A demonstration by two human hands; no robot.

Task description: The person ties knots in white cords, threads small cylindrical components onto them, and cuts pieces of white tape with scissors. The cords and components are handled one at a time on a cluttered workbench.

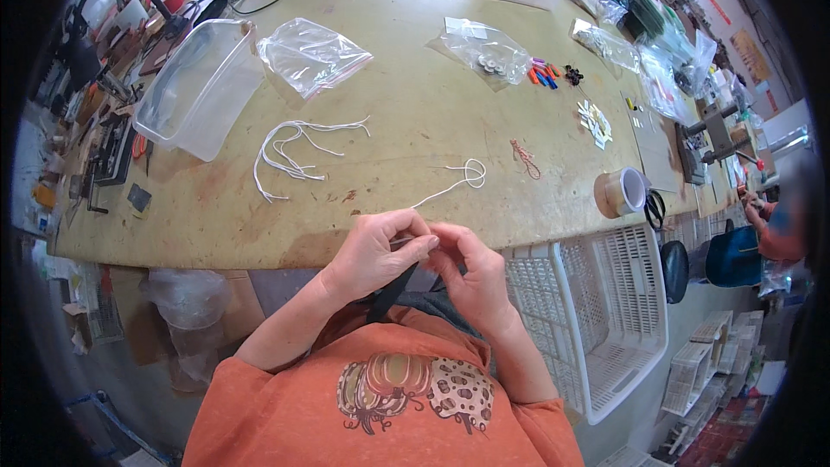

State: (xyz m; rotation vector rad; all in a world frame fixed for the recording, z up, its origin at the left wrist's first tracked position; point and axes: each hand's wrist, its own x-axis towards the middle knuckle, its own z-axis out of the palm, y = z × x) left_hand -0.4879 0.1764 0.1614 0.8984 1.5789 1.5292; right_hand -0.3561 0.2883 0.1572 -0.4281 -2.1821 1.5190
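Close to my body, at the table's front edge, my left hand [380,252] and my right hand [473,275] meet with fingertips pinched together. A thin white cord [445,194] runs out from under the fingers onto the table and ends in a loose loop. A short pale strand shows at my left thumb; the rest of what the fingers grip is hidden. Further left lie several more white cords [290,149], spread in a loose bunch. To the right of the loop rests a small reddish twisted string [525,159].
A clear plastic bin [201,86] and a zip bag [313,54] stand back left. Tape roll [621,192], scissors [655,209], white pieces [594,124] and coloured tubes [544,74] lie right. A white crate [596,320] sits below the edge. Another person [778,229] is far right.
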